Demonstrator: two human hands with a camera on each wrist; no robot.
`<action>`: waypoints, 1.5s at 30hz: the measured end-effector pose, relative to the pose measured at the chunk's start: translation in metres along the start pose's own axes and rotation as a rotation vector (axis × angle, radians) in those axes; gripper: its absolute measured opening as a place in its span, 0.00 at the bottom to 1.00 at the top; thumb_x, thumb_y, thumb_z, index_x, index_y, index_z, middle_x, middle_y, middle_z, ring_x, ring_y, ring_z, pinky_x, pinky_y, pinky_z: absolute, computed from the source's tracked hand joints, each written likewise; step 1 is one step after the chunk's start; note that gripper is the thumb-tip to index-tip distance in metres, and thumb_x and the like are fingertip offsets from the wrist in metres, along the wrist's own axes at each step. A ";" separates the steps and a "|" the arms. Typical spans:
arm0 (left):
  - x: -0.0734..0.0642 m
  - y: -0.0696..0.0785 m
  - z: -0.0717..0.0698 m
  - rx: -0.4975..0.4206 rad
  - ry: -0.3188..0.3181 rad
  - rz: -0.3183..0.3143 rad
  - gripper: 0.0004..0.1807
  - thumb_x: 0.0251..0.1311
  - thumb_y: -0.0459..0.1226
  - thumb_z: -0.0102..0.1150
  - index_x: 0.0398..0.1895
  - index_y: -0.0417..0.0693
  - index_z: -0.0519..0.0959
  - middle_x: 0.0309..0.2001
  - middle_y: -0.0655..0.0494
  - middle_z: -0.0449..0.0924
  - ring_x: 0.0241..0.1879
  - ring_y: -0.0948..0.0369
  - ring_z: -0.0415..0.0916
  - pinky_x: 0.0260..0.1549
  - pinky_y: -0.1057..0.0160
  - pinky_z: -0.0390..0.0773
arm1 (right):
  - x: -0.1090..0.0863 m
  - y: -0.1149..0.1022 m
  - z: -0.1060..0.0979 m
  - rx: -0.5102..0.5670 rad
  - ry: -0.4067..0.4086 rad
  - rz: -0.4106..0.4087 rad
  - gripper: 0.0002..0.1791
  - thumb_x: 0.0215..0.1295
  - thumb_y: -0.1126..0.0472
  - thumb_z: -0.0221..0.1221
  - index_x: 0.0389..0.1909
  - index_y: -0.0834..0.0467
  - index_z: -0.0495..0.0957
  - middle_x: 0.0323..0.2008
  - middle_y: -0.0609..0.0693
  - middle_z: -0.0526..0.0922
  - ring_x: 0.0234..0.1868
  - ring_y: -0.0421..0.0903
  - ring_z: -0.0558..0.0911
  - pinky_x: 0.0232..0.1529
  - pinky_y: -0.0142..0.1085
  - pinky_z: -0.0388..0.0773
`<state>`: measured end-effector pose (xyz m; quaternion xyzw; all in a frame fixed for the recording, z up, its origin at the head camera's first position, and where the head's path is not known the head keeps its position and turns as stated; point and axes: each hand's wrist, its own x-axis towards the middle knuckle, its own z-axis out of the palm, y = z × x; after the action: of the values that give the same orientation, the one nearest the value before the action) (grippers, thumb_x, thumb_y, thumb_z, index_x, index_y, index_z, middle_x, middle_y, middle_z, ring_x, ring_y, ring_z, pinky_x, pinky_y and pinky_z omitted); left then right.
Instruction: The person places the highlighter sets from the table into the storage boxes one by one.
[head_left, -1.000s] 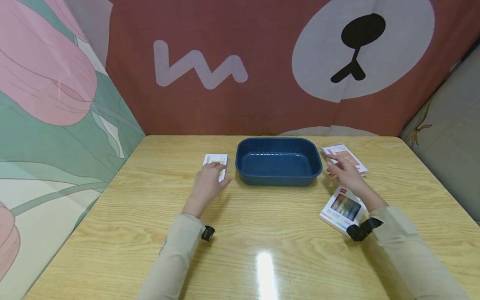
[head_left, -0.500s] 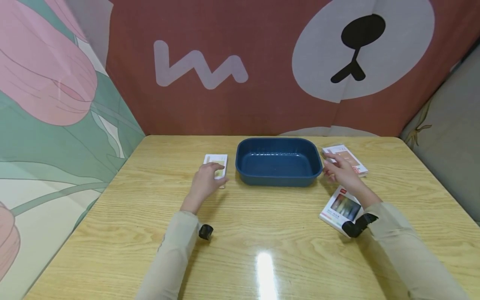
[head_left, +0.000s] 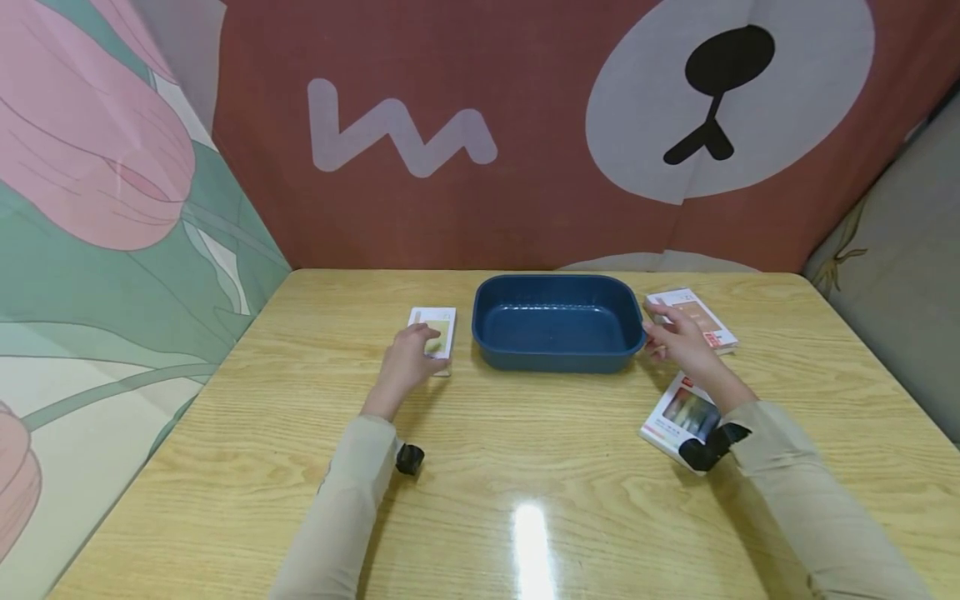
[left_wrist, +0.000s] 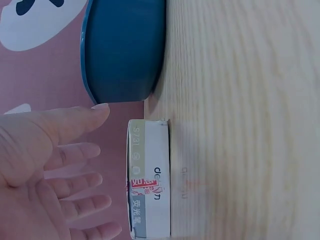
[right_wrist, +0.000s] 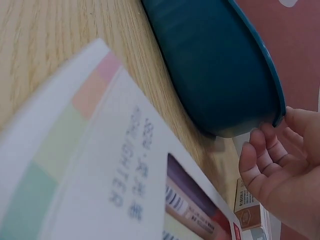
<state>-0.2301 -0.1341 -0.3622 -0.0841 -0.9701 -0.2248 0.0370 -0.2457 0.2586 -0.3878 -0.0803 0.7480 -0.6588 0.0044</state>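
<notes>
My left hand (head_left: 405, 365) hovers with spread fingers just left of and over a small white box of highlighters (head_left: 442, 321). In the left wrist view the fingers (left_wrist: 85, 180) stand apart from the box's printed end (left_wrist: 156, 185). My right hand (head_left: 686, 343) is at the right rim of a dark blue rectangular basin (head_left: 555, 362). In the right wrist view its curled fingers (right_wrist: 257, 162) and the thumb tip meet at the basin's rim corner, pinching it. Below the right forearm lies a white highlighter box (head_left: 663, 429), partly hidden by the black wrist camera.
Another white box (head_left: 697, 312) with an orange-brown panel lies right of the basin, behind the right hand. The wooden table (head_left: 480, 467) meets a reddish-brown printed backdrop (head_left: 525, 217) at its far edge.
The left hand has drawn back to the left, uncovering more of its box. My right hand has shifted slightly left, up to the basin's rim. The basin and boxes stay in place.
</notes>
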 end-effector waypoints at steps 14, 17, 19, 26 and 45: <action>0.004 0.004 0.006 0.021 0.019 -0.129 0.32 0.45 0.44 0.67 0.54 0.38 0.71 0.58 0.37 0.62 0.56 0.41 0.60 0.46 0.43 0.65 | -0.002 -0.007 0.002 -0.048 0.010 0.058 0.29 0.66 0.62 0.50 0.62 0.71 0.53 0.25 0.43 0.76 0.23 0.39 0.76 0.24 0.31 0.73; 0.006 0.004 0.007 0.025 0.017 -0.148 0.33 0.45 0.44 0.67 0.54 0.38 0.71 0.57 0.37 0.63 0.54 0.42 0.61 0.44 0.43 0.66 | -0.002 -0.008 0.002 -0.072 0.006 0.067 0.29 0.66 0.61 0.49 0.62 0.71 0.52 0.25 0.42 0.75 0.24 0.40 0.76 0.25 0.31 0.74; 0.007 0.003 0.008 0.032 0.019 -0.154 0.34 0.44 0.45 0.68 0.54 0.37 0.70 0.54 0.37 0.65 0.52 0.42 0.62 0.43 0.44 0.67 | -0.001 -0.008 0.001 -0.060 0.002 0.073 0.29 0.66 0.61 0.50 0.63 0.71 0.53 0.25 0.43 0.75 0.25 0.40 0.76 0.26 0.31 0.74; 0.009 0.001 0.011 0.025 0.002 -0.225 0.38 0.43 0.46 0.68 0.55 0.33 0.67 0.50 0.34 0.66 0.49 0.42 0.64 0.42 0.46 0.68 | 0.000 -0.007 0.000 -0.004 -0.004 0.104 0.28 0.65 0.61 0.51 0.62 0.68 0.57 0.25 0.44 0.75 0.24 0.40 0.77 0.26 0.30 0.74; 0.009 -0.002 0.011 -0.012 -0.087 -0.403 0.41 0.44 0.54 0.64 0.52 0.32 0.61 0.40 0.35 0.72 0.40 0.44 0.72 0.35 0.51 0.71 | 0.002 -0.009 0.003 0.036 -0.022 0.165 0.30 0.66 0.62 0.49 0.65 0.67 0.51 0.24 0.44 0.72 0.20 0.38 0.71 0.23 0.29 0.72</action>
<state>-0.2393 -0.1295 -0.3720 0.1020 -0.9666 -0.2294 -0.0514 -0.2464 0.2547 -0.3787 -0.0255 0.7402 -0.6684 0.0685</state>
